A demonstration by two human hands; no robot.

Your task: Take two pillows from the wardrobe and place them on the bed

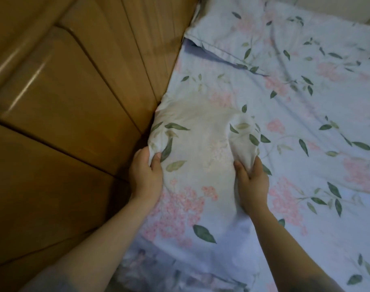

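A pillow [201, 144] in a pale floral case with pink flowers and green leaves lies on the bed [306, 123], its far end against the wooden headboard [74, 91]. My left hand [145, 173] grips the pillow's left edge beside the headboard. My right hand [250, 180] pinches a bunch of the case on its right side. A second pillow [232, 24] in the same print lies farther up the bed, also against the headboard. The bed sheet has the same floral pattern, so the pillow edges blend into it.
The glossy wooden headboard fills the left half of the view, with grooved panels. A narrow dark gap [146, 135] runs between the headboard and the mattress. The floral sheet stretches away to the right with light creases.
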